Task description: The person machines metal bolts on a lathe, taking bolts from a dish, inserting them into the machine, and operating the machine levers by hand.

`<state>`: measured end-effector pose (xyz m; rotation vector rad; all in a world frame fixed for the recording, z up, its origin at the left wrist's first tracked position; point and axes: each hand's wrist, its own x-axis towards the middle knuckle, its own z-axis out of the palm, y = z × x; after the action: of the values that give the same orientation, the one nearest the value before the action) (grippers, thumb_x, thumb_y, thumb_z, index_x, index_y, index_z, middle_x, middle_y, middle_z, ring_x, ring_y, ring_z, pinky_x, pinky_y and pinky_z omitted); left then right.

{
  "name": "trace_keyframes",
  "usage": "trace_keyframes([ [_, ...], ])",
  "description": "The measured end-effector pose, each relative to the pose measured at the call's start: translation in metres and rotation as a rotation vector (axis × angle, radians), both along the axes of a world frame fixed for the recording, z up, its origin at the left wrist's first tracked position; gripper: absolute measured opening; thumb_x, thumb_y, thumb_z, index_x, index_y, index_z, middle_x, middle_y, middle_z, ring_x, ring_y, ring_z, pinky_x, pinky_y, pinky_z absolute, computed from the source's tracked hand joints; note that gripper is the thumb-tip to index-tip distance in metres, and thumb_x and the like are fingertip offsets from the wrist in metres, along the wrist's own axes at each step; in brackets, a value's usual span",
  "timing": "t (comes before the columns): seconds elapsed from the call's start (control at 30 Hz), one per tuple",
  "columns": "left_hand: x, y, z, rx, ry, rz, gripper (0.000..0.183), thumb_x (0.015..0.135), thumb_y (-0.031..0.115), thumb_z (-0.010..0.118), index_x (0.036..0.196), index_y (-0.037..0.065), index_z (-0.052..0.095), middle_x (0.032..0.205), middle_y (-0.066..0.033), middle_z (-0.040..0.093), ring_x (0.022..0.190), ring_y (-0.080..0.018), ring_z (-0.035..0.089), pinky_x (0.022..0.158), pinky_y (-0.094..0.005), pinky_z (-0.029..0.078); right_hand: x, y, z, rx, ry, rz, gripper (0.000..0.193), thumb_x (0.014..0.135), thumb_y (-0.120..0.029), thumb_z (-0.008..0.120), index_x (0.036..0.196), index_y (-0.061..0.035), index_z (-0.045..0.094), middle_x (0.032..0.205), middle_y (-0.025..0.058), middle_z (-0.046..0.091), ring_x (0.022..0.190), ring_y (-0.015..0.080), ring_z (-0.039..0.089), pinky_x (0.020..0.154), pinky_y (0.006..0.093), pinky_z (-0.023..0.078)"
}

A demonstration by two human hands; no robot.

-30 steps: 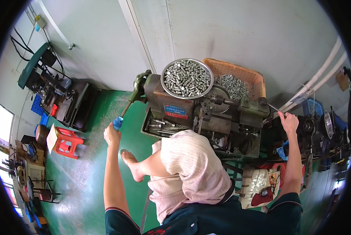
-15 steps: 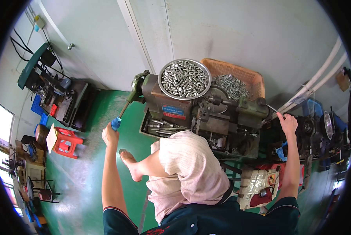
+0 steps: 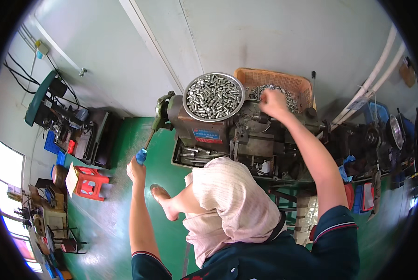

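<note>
My left hand (image 3: 135, 171) is closed at the blue-wrapped grip (image 3: 141, 156) of a lever on the left end of a small bench lathe (image 3: 258, 144). Above the lathe's spindle area, my right hand (image 3: 275, 103) has its fingers drawn together; anything between them is too small to make out. A round metal bowl (image 3: 213, 120) full of short silvery metal parts rests on the headstock, left of this hand. Behind the hand, an orange plastic basket (image 3: 276, 75) holds more small metal pieces, partly hidden by it. A lever with a black knob (image 3: 313, 74) stands up at the lathe's right end.
Loose metal rods and tools lie in the lathe's tray (image 3: 190, 161). A red stool (image 3: 91, 182) and a green-topped machine (image 3: 43, 98) are to the left. White pipes (image 3: 367, 88) run along the wall at right, above another machine (image 3: 374, 137).
My right hand has left the lever at the lathe's right end and moved left, over the spindle area. That lever now points upward. My left hand stays at the blue grip.
</note>
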<state>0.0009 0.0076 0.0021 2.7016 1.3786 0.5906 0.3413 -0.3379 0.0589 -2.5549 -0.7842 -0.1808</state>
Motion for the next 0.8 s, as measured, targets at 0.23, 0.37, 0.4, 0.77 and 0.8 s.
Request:
trace_keyframes([
  [0.23,-0.002,-0.006,0.003,-0.019,0.003,0.050,0.019,0.062,0.003,0.052,0.080,0.007,0.055,0.073,-0.0178,0.057,0.073,-0.0355,0.055,0.064,-0.0429,0.044,0.006,0.048,-0.048,0.161,0.481,0.195,0.023,0.056,-0.021,0.058,0.072,-0.0050,0.059,0.074,0.0098,0.060,0.074,0.0236,0.057,0.066,0.0313,0.044],
  [0.37,0.002,-0.025,0.006,-0.030,-0.010,0.088,0.019,0.061,0.003,0.053,0.080,0.007,0.055,0.073,-0.0179,0.057,0.072,-0.0356,0.055,0.064,-0.0434,0.043,0.010,0.046,-0.055,0.235,0.521,0.244,0.022,0.056,-0.019,0.059,0.072,-0.0032,0.058,0.073,0.0095,0.060,0.071,0.0229,0.057,0.065,0.0305,0.043],
  [0.4,0.003,-0.032,0.007,-0.034,-0.008,0.113,0.019,0.061,0.003,0.053,0.079,0.007,0.055,0.072,-0.0181,0.057,0.071,-0.0356,0.055,0.063,-0.0434,0.044,0.010,0.047,-0.056,0.235,0.522,0.243,0.022,0.056,-0.019,0.059,0.072,-0.0032,0.058,0.073,0.0095,0.060,0.071,0.0229,0.057,0.065,0.0305,0.043],
  [0.77,0.013,-0.074,0.007,-0.058,-0.026,0.127,0.020,0.063,0.003,0.050,0.083,0.006,0.055,0.069,-0.0189,0.057,0.068,-0.0368,0.055,0.061,-0.0436,0.043,0.003,0.045,-0.035,0.130,0.499,0.348,0.019,0.052,-0.016,0.062,0.067,-0.0051,0.062,0.066,0.0093,0.060,0.064,0.0221,0.058,0.061,0.0301,0.045],
  [0.8,0.012,-0.073,0.005,-0.048,-0.037,0.121,0.021,0.063,0.003,0.051,0.083,0.005,0.055,0.069,-0.0188,0.057,0.068,-0.0368,0.055,0.061,-0.0436,0.043,0.006,0.042,-0.031,0.081,0.466,0.351,0.019,0.052,-0.015,0.063,0.068,-0.0055,0.063,0.066,0.0096,0.060,0.065,0.0230,0.058,0.061,0.0304,0.045],
])
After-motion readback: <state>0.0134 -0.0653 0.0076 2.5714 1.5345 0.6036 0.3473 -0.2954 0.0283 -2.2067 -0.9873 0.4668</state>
